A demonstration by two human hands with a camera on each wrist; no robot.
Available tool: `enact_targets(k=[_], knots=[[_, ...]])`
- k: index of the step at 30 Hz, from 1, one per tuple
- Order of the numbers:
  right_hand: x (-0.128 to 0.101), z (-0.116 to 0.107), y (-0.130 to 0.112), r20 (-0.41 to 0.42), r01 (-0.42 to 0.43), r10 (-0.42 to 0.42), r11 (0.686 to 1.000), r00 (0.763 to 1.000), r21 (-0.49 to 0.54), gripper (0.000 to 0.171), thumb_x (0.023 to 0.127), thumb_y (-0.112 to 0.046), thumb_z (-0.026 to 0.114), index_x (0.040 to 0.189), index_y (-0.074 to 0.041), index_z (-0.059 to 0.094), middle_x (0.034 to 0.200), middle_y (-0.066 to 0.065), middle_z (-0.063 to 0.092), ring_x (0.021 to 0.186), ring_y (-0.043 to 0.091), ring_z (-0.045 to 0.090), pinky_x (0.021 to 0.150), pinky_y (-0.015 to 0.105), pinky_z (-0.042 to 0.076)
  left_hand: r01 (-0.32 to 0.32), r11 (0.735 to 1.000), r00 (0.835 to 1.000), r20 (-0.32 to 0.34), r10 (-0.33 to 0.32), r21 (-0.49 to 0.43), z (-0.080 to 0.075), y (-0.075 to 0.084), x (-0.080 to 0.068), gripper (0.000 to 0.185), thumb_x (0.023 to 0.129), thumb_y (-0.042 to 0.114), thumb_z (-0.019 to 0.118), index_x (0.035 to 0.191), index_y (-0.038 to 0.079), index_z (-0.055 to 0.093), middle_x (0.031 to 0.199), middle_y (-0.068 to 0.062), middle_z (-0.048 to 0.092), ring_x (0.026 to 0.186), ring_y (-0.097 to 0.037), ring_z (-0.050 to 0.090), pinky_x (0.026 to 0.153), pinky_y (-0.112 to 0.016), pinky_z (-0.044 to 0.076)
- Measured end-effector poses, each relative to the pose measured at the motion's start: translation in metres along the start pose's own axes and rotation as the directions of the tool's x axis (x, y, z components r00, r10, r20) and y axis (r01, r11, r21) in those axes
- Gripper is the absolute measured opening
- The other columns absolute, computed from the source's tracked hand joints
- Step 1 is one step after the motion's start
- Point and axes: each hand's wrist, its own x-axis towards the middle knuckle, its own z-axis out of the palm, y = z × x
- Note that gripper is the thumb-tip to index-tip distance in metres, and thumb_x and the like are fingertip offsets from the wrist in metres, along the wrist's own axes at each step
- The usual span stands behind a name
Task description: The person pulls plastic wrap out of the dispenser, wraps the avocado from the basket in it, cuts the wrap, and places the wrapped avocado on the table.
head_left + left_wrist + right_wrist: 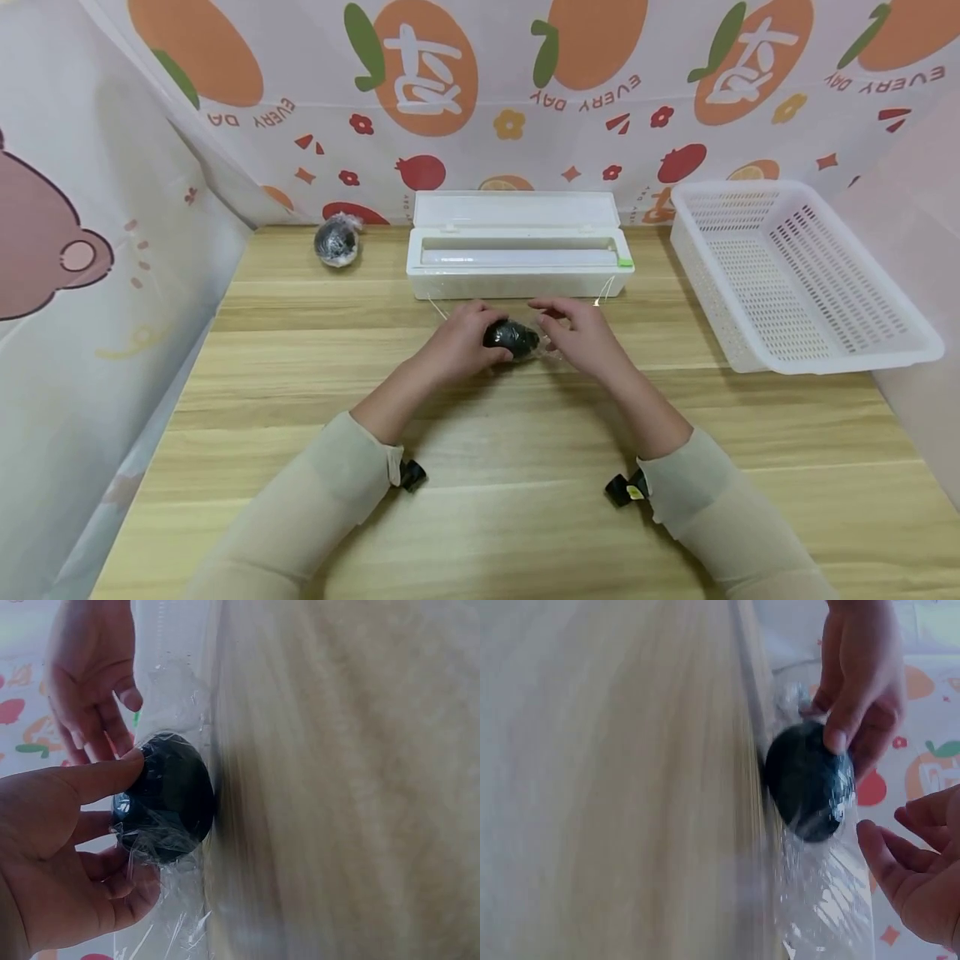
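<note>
I am looking down at a wooden table [480, 517], and my two hands are meeting in the middle of it. My left hand [459, 343] is holding a dark round ball [510, 337], with the thumb lying over the top and the fingers curling under it. The ball is sitting on the table just in front of a long white wrap box [517, 260], which is standing with its lid up. The ball is looking black and shiny, with a little bright spot where light is hitting it. Clear plastic wrap [821, 900] is lying around it, all crinkly and wrinkled (it is spreading out loose past the ball on the side of my right hand). My right hand [581, 333] is hanging just beside the ball with its fingers bending softly; in the right wrist view they are not touching the ball, and I cannot tell if they are touching the wrap. Another wrapped dark ball [337, 241] is sitting far back to the left, well apart. A white basket [806, 275] with little holes is sitting on the right.
</note>
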Motion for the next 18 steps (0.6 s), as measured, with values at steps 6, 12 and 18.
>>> enact_targets(k=[6,12,18], knots=[[0.001,0.014,-0.003,0.034,0.069,-0.067,0.996,0.997,-0.05,0.035,0.094,-0.005,0.06,0.128,-0.01,0.065,0.13,0.01,0.062,0.116,0.027,0.061,0.093,0.046,0.053,0.008,1.0,0.999,0.039,-0.008,-0.004,-0.004,-0.002,0.005,0.057,0.084,0.031,0.079,0.133,0.007,0.061,0.118,-0.014,0.06,0.112,-0.031,0.052,0.097,-0.044,0.045],[0.004,0.02,0.001,0.055,0.147,-0.139,0.967,0.989,-0.209,0.042,0.086,-0.008,0.074,0.127,-0.007,0.065,0.132,0.007,0.061,0.125,0.026,0.055,0.106,0.045,0.044,0.011,1.0,0.998,0.065,-0.011,0.002,-0.006,-0.004,0.008,0.055,0.088,0.034,0.074,0.135,0.009,0.059,0.123,-0.014,0.06,0.115,-0.03,0.05,0.098,-0.044,0.044],[0.009,0.021,0.002,0.099,0.109,-0.085,0.956,0.992,-0.271,0.055,0.079,-0.012,0.08,0.131,-0.009,0.063,0.132,0.007,0.06,0.127,0.027,0.053,0.107,0.047,0.043,0.01,1.0,0.997,0.076,-0.01,0.001,-0.005,-0.006,0.006,0.053,0.091,0.035,0.071,0.136,0.011,0.058,0.126,-0.014,0.058,0.115,-0.03,0.049,0.098,-0.045,0.043]])
